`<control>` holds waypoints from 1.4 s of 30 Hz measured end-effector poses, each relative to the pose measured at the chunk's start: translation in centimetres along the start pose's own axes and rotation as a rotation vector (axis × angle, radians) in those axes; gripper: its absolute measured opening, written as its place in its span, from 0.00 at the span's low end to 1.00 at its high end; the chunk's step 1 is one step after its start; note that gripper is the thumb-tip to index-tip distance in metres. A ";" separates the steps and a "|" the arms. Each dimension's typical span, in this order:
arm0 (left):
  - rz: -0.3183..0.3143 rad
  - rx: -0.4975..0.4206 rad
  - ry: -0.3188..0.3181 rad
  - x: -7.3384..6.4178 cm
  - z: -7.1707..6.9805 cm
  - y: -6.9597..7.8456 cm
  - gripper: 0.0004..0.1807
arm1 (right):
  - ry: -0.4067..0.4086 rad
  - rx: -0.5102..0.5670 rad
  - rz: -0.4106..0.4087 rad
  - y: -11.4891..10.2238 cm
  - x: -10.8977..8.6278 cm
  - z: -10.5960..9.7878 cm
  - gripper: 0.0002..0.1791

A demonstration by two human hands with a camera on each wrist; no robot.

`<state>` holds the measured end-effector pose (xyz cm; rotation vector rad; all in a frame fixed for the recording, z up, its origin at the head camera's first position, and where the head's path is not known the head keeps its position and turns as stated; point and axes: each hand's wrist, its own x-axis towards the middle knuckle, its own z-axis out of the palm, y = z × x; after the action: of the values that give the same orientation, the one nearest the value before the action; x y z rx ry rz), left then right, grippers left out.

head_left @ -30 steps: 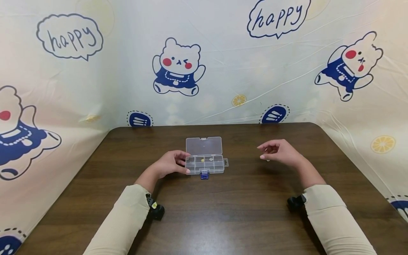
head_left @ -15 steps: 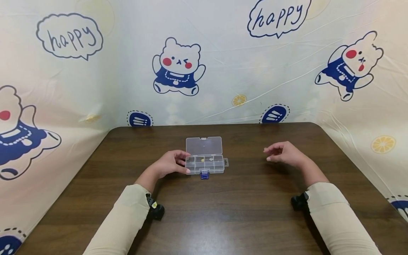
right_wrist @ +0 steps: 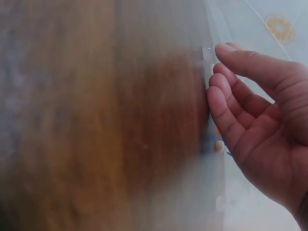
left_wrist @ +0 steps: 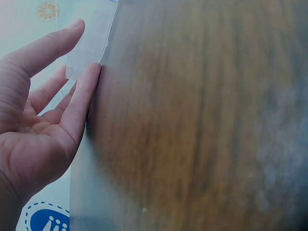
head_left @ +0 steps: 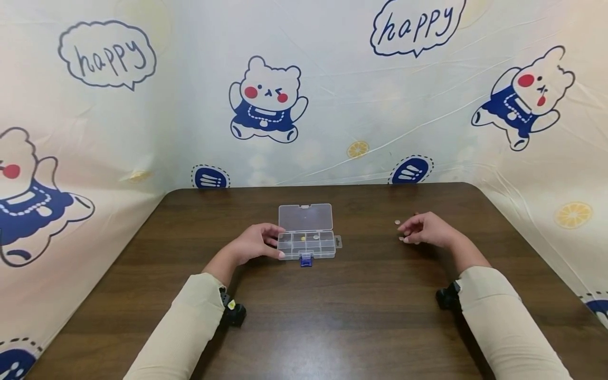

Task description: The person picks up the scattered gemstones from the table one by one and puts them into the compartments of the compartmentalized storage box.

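Observation:
A clear plastic compartment box [head_left: 321, 251] lies on the table with its lid [head_left: 305, 217] folded back and a blue latch [head_left: 306, 260] at the front. Inside are a small yellow piece [head_left: 303, 239] and a pale round piece [head_left: 316, 237]. My left hand [head_left: 253, 244] holds the box's left end, thumb in front and fingers behind. To the right, my right hand [head_left: 429, 231] is low over the table, fingers loosely bent and thumb apart from them. Small pale round pieces lie by its fingertips, one beyond them [head_left: 397, 222] and one below the thumb [head_left: 401, 239].
The brown wooden table [head_left: 304, 316] ends at a back edge against a printed cloth [head_left: 332, 105] with bears and lettering. A hanging tab [head_left: 338, 241] sticks out from the box's right side. Black cameras are strapped to both wrists.
My right hand has moved right, away from the box, and small pale pieces now show on the table by its fingertips. The left hand and box stay in place.

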<state>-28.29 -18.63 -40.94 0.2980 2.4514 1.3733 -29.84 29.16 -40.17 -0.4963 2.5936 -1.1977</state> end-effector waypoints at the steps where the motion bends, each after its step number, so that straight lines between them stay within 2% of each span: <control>1: 0.001 0.003 -0.002 0.0 0.0 0.0 0.36 | -0.004 -0.001 0.007 0.0 0.0 0.0 0.15; 9: -0.003 -0.002 -0.007 0.1 -0.1 0.1 0.36 | -0.030 -0.038 0.048 0.2 0.3 -0.2 0.15; 20: 0.006 0.009 -0.004 0.1 0.0 0.2 0.36 | -0.033 -0.111 0.047 0.3 0.8 0.1 0.07; 35: 0.015 0.022 0.000 0.2 -0.1 -0.1 0.36 | -0.082 -0.136 0.022 0.0 0.7 0.3 0.05; 42: 0.013 0.018 -0.003 0.1 0.0 0.1 0.36 | -0.078 -0.100 -0.003 0.2 0.7 0.2 0.09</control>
<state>-28.42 -18.57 -40.91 0.3200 2.4646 1.3558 -30.44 28.82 -40.51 -0.5555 2.5964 -1.0321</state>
